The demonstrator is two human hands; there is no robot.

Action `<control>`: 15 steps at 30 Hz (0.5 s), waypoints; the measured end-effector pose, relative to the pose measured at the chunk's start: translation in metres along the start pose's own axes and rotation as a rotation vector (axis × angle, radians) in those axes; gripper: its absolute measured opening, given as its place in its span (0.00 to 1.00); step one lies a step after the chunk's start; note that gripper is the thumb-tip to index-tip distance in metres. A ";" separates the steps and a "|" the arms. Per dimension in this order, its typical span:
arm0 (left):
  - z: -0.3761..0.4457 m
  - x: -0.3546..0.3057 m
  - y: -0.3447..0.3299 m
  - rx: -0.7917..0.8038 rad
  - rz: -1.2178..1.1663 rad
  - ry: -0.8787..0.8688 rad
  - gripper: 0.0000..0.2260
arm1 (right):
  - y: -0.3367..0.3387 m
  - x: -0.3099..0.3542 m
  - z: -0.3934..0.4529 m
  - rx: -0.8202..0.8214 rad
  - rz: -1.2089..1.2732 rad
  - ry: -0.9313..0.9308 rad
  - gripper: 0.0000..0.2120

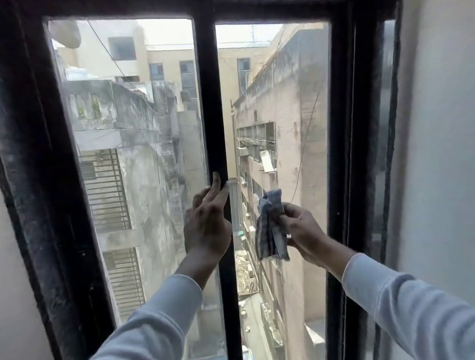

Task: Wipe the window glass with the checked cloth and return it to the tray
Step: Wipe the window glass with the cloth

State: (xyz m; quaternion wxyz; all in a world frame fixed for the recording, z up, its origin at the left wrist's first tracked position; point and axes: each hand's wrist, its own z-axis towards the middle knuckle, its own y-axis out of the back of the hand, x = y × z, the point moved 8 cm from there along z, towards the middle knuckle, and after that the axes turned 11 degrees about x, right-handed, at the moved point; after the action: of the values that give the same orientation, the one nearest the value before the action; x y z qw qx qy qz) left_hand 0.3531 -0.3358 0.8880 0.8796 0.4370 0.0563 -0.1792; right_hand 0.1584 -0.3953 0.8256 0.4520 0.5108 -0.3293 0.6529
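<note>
- Your right hand [302, 231] pinches the checked cloth [270, 229] between thumb and fingers, raised in front of the right pane.
- The checked cloth is bunched and folded, blue-grey, hanging down from your grip; whether it touches the window glass [280, 99] cannot be told.
- Your left hand [205, 222] grips nothing: its fingers [216, 185] are stretched upward, close together, the tips resting on the central mullion [211, 108] at its left edge.
- A small pale patch sits at your left fingertips against the mullion; what it is cannot be told.
- Both forearms are in pale long sleeves [147, 334], reaching up from the bottom corners.
- The two hands are near each other, apart, with the mullion's lower length between them.
- The window frame [29, 175] is dark, worn and scuffed, set in pale walls [466, 151].
- Through both panes, weathered concrete buildings [134, 132] flank a narrow alley seen from high above.
</note>
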 end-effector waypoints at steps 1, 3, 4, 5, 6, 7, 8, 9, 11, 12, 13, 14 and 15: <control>-0.001 -0.005 -0.001 0.028 -0.031 0.021 0.34 | -0.002 0.013 -0.003 0.008 0.121 -0.012 0.16; -0.006 -0.011 -0.003 0.061 -0.119 0.080 0.28 | -0.014 0.038 -0.007 0.045 0.383 -0.024 0.21; -0.008 -0.012 -0.006 0.075 -0.192 0.125 0.25 | -0.018 0.048 -0.010 0.066 0.479 -0.015 0.23; -0.011 -0.015 -0.008 0.094 -0.311 0.165 0.24 | -0.022 0.057 -0.012 0.086 0.546 0.003 0.23; -0.014 -0.019 -0.011 0.110 -0.482 0.199 0.27 | -0.026 0.065 -0.016 0.112 0.594 0.026 0.24; -0.018 -0.025 -0.013 0.113 -0.696 0.230 0.33 | -0.030 0.069 -0.019 0.139 0.642 0.043 0.25; -0.023 -0.032 -0.015 0.137 -0.910 0.264 0.36 | -0.033 0.073 -0.024 0.162 0.681 0.049 0.27; -0.029 -0.037 -0.018 0.186 -1.075 0.312 0.34 | -0.038 0.076 -0.031 0.199 0.714 0.050 0.29; -0.042 -0.046 -0.015 0.244 -1.207 0.360 0.29 | -0.045 0.078 -0.050 0.261 0.725 0.043 0.37; -0.047 -0.048 -0.012 0.228 -1.236 0.347 0.28 | -0.050 0.079 -0.061 0.298 0.697 0.043 0.38; -0.052 -0.049 -0.010 0.197 -1.260 0.332 0.26 | -0.054 0.078 -0.074 0.312 0.670 0.048 0.35; -0.057 -0.049 -0.007 0.163 -1.274 0.325 0.24 | -0.057 0.077 -0.087 0.302 0.617 0.051 0.29; -0.063 -0.050 -0.004 0.134 -1.271 0.318 0.23 | -0.054 0.069 -0.097 0.256 0.605 0.029 0.24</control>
State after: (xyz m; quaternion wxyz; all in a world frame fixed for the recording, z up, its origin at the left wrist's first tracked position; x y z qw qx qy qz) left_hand 0.3083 -0.2751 0.8592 0.5542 0.3938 0.4215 -0.6001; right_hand 0.1683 -0.2712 0.8654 0.1741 0.4333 -0.3749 0.8008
